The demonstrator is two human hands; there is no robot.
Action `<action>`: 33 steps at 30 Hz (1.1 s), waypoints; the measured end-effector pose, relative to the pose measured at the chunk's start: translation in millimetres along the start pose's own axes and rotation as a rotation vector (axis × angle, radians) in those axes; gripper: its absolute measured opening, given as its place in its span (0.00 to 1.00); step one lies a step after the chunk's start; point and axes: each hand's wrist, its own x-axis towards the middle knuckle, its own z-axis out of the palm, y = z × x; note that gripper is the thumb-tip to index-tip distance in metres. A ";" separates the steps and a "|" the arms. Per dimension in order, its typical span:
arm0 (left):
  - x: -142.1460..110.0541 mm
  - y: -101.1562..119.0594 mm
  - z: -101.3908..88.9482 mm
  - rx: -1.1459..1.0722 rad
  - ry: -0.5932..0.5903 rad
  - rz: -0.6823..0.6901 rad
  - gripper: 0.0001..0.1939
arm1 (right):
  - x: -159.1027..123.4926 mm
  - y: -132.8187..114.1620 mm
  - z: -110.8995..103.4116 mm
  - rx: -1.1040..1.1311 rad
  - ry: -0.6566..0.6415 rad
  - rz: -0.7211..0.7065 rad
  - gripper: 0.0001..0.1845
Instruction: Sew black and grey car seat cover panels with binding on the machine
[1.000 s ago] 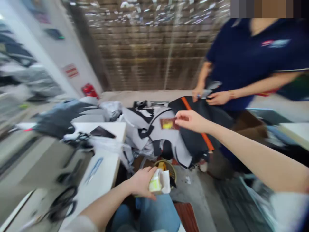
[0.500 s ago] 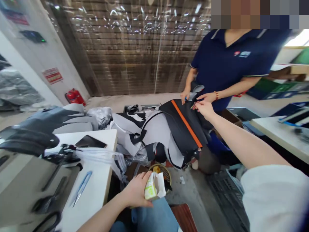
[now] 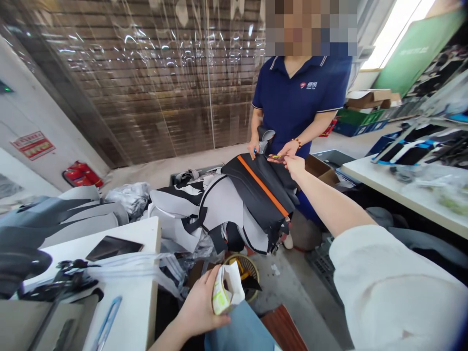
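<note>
My left hand (image 3: 199,307) is low over my lap, closed around a white and yellow-green packet (image 3: 224,291). My right arm is stretched forward; my right hand (image 3: 293,165) pinches a small dark red packet (image 3: 278,157) and meets the hand (image 3: 284,150) of a person in a navy polo shirt (image 3: 303,100) standing opposite. That person's other hand (image 3: 254,147) holds a small grey object. Between us lies a pile of grey and black fabric pieces (image 3: 219,209), one with an orange stripe (image 3: 265,187).
A white table (image 3: 142,292) at the left carries a dark phone (image 3: 113,247), black scissors and a blue pen (image 3: 107,321). A woven basket (image 3: 248,270) sits on the floor. Another white table (image 3: 402,190) stands at the right, and a fire extinguisher (image 3: 82,174) by the left wall.
My right hand carried the small dark red packet forward to the other person's hand. The view tilted upward. My left hand kept hold of its packet.
</note>
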 end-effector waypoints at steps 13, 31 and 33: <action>-3.0 -11.9 -22.0 -0.061 0.680 0.406 0.55 | -147.8 -11.4 14.3 -0.322 -0.699 -0.477 0.10; 1.1 50.7 56.2 0.356 0.643 0.531 0.43 | -328.1 58.7 -103.4 -0.121 -0.776 -0.753 0.10; -2.4 54.5 67.4 0.370 0.638 0.523 0.41 | -331.2 70.9 -93.8 -0.339 -0.889 -0.778 0.10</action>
